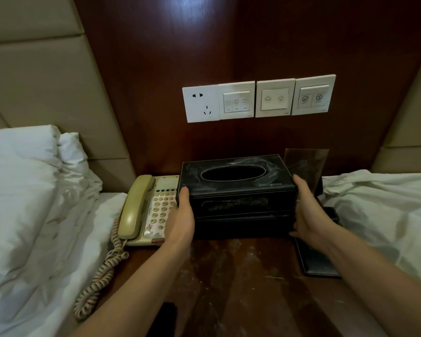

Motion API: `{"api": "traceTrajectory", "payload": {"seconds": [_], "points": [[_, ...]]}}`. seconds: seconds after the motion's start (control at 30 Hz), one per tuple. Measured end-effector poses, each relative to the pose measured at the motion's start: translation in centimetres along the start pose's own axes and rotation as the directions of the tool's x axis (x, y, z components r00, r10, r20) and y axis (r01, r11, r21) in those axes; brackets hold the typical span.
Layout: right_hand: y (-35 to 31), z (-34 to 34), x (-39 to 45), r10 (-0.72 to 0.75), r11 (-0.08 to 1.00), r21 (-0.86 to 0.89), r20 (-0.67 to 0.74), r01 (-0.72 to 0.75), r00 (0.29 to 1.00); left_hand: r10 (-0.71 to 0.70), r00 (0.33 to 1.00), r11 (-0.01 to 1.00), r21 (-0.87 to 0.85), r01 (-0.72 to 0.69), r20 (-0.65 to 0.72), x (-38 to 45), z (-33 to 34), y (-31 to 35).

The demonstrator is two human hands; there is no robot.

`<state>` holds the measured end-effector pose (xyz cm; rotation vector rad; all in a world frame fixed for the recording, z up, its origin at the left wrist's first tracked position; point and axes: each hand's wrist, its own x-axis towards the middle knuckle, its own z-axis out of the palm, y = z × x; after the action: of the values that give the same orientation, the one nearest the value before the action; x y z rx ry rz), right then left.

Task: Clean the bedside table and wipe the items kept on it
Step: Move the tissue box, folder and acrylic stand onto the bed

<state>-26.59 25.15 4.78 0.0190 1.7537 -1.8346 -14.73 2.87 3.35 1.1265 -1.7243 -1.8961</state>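
both hands (243,216) around tissue box (236,190)

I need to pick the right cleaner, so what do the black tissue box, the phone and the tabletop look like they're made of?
Tissue box: probably black leather or leatherette, given the stitched edges and matte, dust-smeared lid. Phone: beige plastic, smooth moulded shell, yellowed. Tabletop: dark reddish wood or veneer with glossy varnish; grain and reflections show under dusty streaks.
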Motion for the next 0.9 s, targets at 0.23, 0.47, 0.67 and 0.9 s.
{"api": "traceTrajectory", "payload": {"seconds": [0.23, 0.47, 0.67, 0.9], "points": [[0.5, -0.6, -1.1, -0.027, 0.996, 0.082, 0.015, 0.026, 1.000, 0.158, 0.987, 0.986, 0.056, -0.156, -0.029, -3.0, -0.7, 2.8], [-0.4, -5.8, -9.9, -0.049, 0.993, 0.104, -0.089, 0.058, 0.995, 0.182, 0.974, 0.968, 0.149, -0.202, 0.135, -8.8, 2.7, 4.7], [0.4, -13.2, -18.8, -0.052, 0.992, 0.092, -0.312, 0.084, 0.949, 0.100, 0.941, 0.979, 0.135, -0.150, 0.323, -15.3, 9.3, 2.5], [-0.1, -22.9, -26.1, -0.066, 0.981, 0.125, -0.498, 0.147, 0.864, 0.076, 0.864, 0.978, 0.133, -0.163, 0.498, -22.3, 19.9, 1.6]]}}
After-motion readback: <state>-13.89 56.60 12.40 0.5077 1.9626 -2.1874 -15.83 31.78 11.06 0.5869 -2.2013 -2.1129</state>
